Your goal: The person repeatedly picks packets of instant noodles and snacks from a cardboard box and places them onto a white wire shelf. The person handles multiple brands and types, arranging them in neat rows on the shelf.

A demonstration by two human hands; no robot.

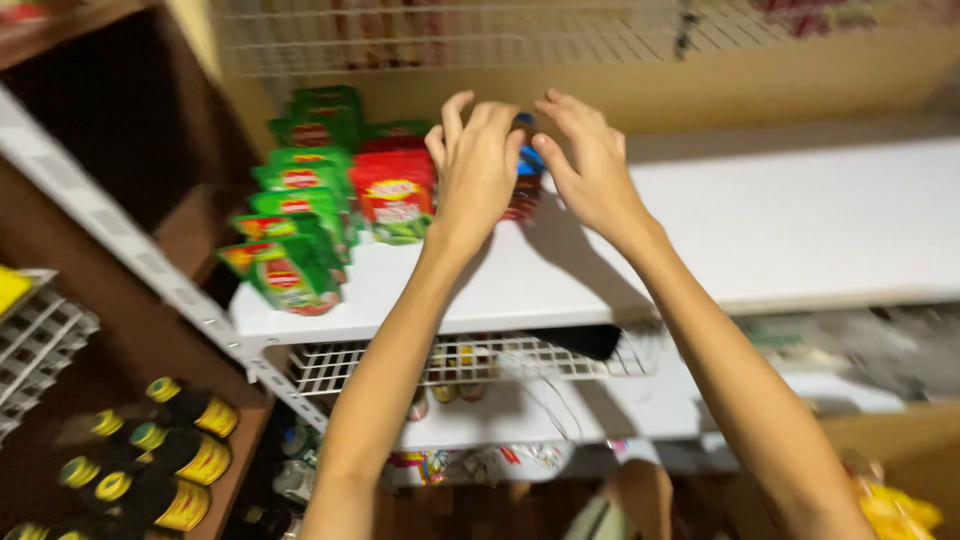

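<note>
Your left hand (478, 165) and right hand (592, 160) cup a dark blue-capped bottle (524, 180) between spread fingers on the white shelf (800, 230); red pouch (393, 195) just left, green pouches (295, 215) beyond.

Two bare forearms, no sleeves in view, left hand (478, 165) and right hand (592, 165) above the white shelf (800, 230), no rings, watch, gloves or bands, slim wrists, short unpainted nails, fingers slightly motion-blurred
</note>
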